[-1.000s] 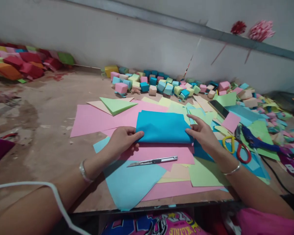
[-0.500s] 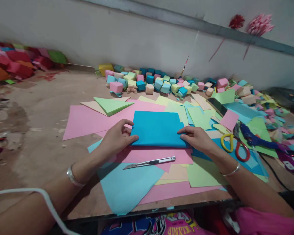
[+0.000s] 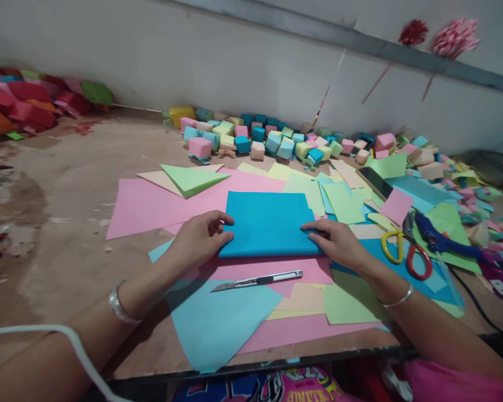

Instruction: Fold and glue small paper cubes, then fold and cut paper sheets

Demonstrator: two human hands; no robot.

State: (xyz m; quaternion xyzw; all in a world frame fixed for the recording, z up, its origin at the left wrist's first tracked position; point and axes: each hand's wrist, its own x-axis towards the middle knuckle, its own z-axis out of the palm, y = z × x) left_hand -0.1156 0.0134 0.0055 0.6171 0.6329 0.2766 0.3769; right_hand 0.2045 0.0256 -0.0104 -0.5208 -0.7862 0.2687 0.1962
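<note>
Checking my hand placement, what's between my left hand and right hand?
The blue paper, touched by your left hand and right hand at either side, as the head view shows.

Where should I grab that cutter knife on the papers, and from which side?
Take the cutter knife by its handle, probably from your right: it lies nearly crosswise, with its pointed blade end facing left.

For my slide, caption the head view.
Left hand and right hand on a folded blue paper sheet, beyond a slim silver utility knife.
</note>
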